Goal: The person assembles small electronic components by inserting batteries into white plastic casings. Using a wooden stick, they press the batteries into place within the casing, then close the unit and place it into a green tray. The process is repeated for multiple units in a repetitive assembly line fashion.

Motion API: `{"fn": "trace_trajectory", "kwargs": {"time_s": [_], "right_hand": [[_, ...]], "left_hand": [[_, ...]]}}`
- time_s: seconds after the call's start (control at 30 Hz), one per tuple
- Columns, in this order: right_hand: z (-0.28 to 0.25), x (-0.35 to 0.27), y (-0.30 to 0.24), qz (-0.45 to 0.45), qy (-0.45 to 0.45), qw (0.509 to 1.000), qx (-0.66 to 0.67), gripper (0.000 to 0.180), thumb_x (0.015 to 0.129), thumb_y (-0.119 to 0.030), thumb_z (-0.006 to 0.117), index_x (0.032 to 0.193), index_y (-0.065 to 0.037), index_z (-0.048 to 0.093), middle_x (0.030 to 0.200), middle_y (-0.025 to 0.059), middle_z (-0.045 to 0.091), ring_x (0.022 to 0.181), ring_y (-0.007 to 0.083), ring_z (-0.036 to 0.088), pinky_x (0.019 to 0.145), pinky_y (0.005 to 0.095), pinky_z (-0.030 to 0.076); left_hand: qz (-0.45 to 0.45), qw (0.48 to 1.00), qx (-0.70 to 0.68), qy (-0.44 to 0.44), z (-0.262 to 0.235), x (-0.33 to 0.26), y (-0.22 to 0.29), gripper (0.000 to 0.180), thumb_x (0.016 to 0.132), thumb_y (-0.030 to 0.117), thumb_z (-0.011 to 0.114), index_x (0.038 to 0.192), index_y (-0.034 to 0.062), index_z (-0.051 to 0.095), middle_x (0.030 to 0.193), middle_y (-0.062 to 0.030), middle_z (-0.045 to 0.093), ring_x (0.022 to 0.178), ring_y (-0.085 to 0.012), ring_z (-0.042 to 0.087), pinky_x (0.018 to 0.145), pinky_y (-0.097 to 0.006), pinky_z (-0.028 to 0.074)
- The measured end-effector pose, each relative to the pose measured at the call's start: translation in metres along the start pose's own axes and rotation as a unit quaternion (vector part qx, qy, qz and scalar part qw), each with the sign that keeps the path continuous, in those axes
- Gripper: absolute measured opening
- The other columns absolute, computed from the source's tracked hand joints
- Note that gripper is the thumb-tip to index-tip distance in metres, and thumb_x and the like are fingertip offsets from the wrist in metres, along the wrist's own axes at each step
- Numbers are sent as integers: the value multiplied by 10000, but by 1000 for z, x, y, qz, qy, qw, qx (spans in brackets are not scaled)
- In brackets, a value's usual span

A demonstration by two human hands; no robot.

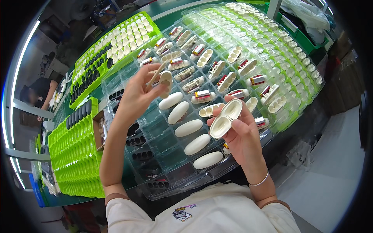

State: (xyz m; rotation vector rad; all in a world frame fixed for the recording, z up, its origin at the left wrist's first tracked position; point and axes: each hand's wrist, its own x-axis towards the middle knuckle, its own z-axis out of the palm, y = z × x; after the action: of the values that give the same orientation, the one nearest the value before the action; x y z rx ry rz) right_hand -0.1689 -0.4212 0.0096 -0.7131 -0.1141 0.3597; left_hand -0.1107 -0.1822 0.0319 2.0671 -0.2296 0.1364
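The white shell (pixel 222 123) is held up above the clear tray (pixel 154 132), its back hidden by the right hand (pixel 244 136), which grips it with the thumb at its rim; two rounded hollows mark its smooth inside. The left hand (pixel 140 91) pinches a pale oval piece (pixel 166 79) and a thin stick (pixel 155 75), both partly covered by fingers. White oval cases (pixel 188 128) lie between the hands and the body.
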Motion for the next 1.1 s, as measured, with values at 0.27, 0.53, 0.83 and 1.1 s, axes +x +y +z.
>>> {"fn": "trace_trajectory", "kwargs": {"time_s": [0.27, 0.53, 0.83, 1.1], "right_hand": [[9, -1, 5, 27, -58, 993, 97, 482, 748, -134, 516, 1189, -36, 350, 1002, 167, 532, 1002, 313, 518, 845, 448, 443], [0, 0, 10, -16, -77, 992, 103, 522, 717, -143, 563, 1189, -65, 355, 1028, 173, 531, 971, 267, 540, 858, 419, 438], [6, 0, 12, -49, -32, 998, 25, 506, 700, -22, 532, 1176, -47, 360, 1039, 175, 522, 962, 220, 535, 839, 358, 446], [6, 1, 19, -106, -36, 991, -76, 477, 721, -5, 554, 1157, -26, 364, 1034, 159, 525, 982, 194, 518, 854, 323, 424]], "left_hand": [[265, 955, -130, 14, 44, -46, 38, 301, 666, -53, 624, 936, 68, 568, 1048, -120, 482, 688, -83, 514, 530, -182, 409], [269, 961, -46, -37, 42, -48, 42, 369, 616, -103, 575, 946, 62, 589, 922, -102, 452, 608, -110, 492, 505, -219, 419], [170, 985, -21, 30, 43, -54, 38, 280, 650, -34, 588, 923, 20, 555, 895, -108, 552, 525, -36, 450, 402, -175, 337], [-98, 981, -146, -86, 33, -46, 41, 440, 712, 76, 633, 1120, -3, 488, 879, -73, 595, 614, -44, 518, 492, -159, 369]]}}
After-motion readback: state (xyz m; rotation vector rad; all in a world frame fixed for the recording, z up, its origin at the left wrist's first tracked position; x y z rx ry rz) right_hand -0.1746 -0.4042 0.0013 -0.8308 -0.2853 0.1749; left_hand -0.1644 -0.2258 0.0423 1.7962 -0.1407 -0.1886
